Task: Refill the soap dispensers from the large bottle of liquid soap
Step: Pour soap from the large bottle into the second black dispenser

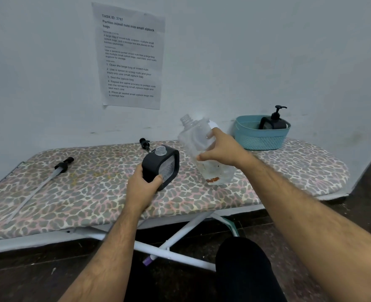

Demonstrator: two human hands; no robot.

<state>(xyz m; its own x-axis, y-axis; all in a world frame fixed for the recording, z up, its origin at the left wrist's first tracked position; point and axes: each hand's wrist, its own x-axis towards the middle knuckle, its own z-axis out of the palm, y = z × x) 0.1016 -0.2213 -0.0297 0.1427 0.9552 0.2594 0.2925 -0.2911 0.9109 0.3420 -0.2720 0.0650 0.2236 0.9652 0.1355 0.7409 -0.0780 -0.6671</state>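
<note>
The small black soap dispenser is held by the left hand, with the fingers and thumb curled round its lower part. It sits on the ironing board, a little left of the middle, and its round mouth is open at the top. The big clear soap bottle is held by the right hand, just to the right of the dispenser. The fingers are wrapped round its side, so the grip is closed on it. The bottle is tipped with its open neck up and to the left, and it looks nearly empty.

To pour well, the dispenser should be kept upright and still. The bottle neck should be brought right over the small mouth before it is tipped further. The soap should be poured slowly, because the mouth is small and soap could run down the side onto the cloth.

Two pump tops lie on the board: a long one at the far left and a short one behind the dispenser. Another dispenser stands in the blue basket at the far right.
</note>
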